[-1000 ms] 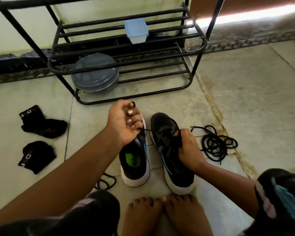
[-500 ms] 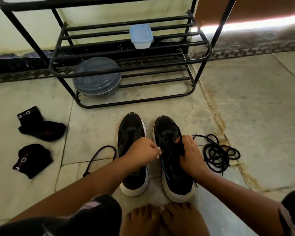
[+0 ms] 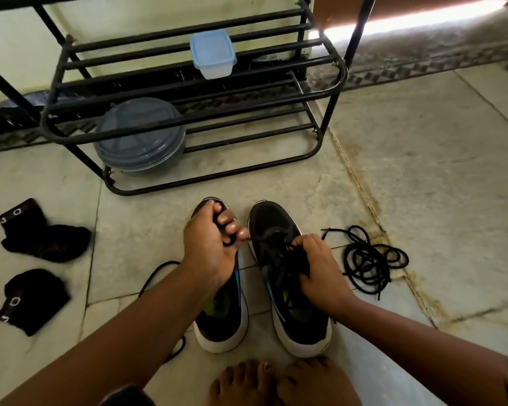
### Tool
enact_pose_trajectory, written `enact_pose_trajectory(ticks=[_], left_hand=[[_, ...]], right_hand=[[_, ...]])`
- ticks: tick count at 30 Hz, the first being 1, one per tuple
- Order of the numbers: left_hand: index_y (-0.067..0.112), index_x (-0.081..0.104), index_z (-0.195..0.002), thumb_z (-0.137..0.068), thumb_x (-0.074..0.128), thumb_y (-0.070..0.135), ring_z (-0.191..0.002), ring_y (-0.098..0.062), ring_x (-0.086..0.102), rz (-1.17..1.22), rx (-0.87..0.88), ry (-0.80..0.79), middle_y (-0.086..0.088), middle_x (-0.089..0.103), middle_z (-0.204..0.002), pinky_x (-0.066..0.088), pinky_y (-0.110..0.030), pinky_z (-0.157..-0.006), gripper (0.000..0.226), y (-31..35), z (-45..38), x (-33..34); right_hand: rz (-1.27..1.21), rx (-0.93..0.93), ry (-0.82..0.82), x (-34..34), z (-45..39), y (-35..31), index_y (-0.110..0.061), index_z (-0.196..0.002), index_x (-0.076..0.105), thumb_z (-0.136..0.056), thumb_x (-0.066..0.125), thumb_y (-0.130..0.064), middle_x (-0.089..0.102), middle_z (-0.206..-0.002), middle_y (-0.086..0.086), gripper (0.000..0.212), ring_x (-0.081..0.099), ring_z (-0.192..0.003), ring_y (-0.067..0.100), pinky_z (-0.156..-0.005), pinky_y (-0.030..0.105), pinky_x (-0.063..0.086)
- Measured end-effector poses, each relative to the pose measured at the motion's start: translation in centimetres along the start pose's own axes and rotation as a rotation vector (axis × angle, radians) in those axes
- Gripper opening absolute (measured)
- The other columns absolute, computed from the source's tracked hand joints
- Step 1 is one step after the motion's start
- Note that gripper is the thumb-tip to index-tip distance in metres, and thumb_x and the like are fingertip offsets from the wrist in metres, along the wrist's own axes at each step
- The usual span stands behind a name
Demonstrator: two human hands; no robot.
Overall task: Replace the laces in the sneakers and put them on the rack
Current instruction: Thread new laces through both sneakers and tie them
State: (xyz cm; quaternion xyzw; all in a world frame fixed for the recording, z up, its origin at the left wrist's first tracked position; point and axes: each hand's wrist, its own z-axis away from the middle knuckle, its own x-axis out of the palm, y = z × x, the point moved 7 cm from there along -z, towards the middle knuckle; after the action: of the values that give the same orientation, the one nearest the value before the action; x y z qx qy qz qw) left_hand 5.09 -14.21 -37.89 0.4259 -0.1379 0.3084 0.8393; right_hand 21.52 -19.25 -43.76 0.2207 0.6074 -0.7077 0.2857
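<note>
Two black sneakers on the floor, side by side, toes toward the rack (image 3: 188,118): left sneaker (image 3: 222,315), right sneaker (image 3: 288,288). Neither is on the rack.

Left hand (image 3: 208,244) is over the left sneaker's toe, fingers curled tight around a black lace (image 3: 226,241) that runs across to the right sneaker's eyelet area. Right hand (image 3: 320,273) sits on top of the right sneaker, fingers curled and pinching the tongue and laces there; exactly which part it has is hard to tell, black on black.

One loose coil of black lace (image 3: 367,260) on the floor just right of the right sneaker, apart from it. One more lace strand (image 3: 156,276) lies left of the left sneaker, partly hidden under the left forearm.

Two black socks (image 3: 41,238) on the floor, well left of the sneakers, one nearer than the other.

Rack holds two containers: one small square tub with a blue lid (image 3: 213,52) on the middle shelf, one round grey lidded container (image 3: 140,136) on the bottom shelf.

Two bare feet (image 3: 279,382) at bottom edge, toes just behind the heels.
</note>
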Motion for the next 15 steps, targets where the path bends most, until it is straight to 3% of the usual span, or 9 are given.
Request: enact_pose_trajectory(ticks=[3, 6, 8, 10, 13, 15], left_hand=[[0.015, 0.043, -0.073, -0.100, 0.033, 0.020, -0.035, -0.006, 0.024, -0.391, -0.054, 0.004, 0.004, 0.038, -0.052, 0.021, -0.017, -0.032, 0.029, -0.5, -0.1, -1.1], [0.013, 0.050, -0.091, -0.101, 0.035, 0.022, -0.041, -0.007, 0.031, -0.921, -0.066, -0.039, -0.003, 0.058, -0.077, 0.027, -0.018, -0.037, 0.020, -1.9, -0.3, -2.6], [0.015, 0.052, -0.101, -0.101, 0.038, 0.025, -0.054, -0.005, 0.046, -1.314, 0.063, -0.164, -0.001, 0.065, -0.093, 0.035, -0.018, -0.047, 0.017, -2.3, -0.4, -2.6], [0.016, 0.058, -0.096, -0.100, 0.039, 0.031, -0.065, -0.004, 0.054, -1.613, 0.164, -0.328, 0.001, 0.067, -0.088, 0.040, -0.018, -0.058, 0.024, -2.8, 0.2, -1.8], [0.016, 0.061, -0.073, -0.100, 0.034, 0.042, -0.059, -0.009, 0.050, -1.686, 0.028, -0.493, 0.004, 0.055, -0.064, 0.042, -0.024, -0.065, 0.046, -3.7, 1.3, -1.2], [0.014, 0.051, -0.067, -0.101, 0.034, 0.041, -0.048, -0.008, 0.039, -1.722, -0.025, -0.556, 0.001, 0.043, -0.058, 0.037, -0.022, -0.058, 0.046, -4.7, 2.0, -1.6]], right_hand=[[0.016, 0.000, 0.014, 0.1, 0.0, 0.1, -0.020, -0.111, 0.049, -0.074, 0.058, 0.006, 0.041, -0.110, -0.008, 0.047, 0.037, -0.107, 0.008, -0.091, 0.015, 0.031], [0.046, 0.001, 0.022, 0.2, -0.1, -0.1, -0.021, -0.116, 0.049, -0.076, 0.059, 0.005, 0.038, -0.111, -0.010, 0.049, 0.033, -0.107, 0.005, -0.093, 0.017, 0.032], [0.054, 0.009, 0.013, 0.3, -0.1, -0.2, -0.022, -0.120, 0.048, -0.077, 0.059, 0.004, 0.037, -0.114, -0.011, 0.051, 0.031, -0.110, 0.003, -0.094, 0.017, 0.031], [0.055, 0.015, 0.007, 0.3, 0.0, -0.3, -0.023, -0.123, 0.048, -0.078, 0.059, 0.004, 0.038, -0.118, -0.010, 0.054, 0.031, -0.112, 0.003, -0.094, 0.018, 0.032], [0.057, 0.021, 0.017, 0.3, 0.0, -0.2, -0.022, -0.127, 0.046, -0.077, 0.059, 0.004, 0.041, -0.121, -0.006, 0.058, 0.036, -0.114, 0.008, -0.098, 0.022, 0.038], [0.054, 0.026, 0.020, 0.4, -0.1, -0.1, -0.021, -0.130, 0.045, -0.077, 0.060, 0.003, 0.043, -0.121, -0.004, 0.059, 0.038, -0.115, 0.010, -0.100, 0.026, 0.039]])
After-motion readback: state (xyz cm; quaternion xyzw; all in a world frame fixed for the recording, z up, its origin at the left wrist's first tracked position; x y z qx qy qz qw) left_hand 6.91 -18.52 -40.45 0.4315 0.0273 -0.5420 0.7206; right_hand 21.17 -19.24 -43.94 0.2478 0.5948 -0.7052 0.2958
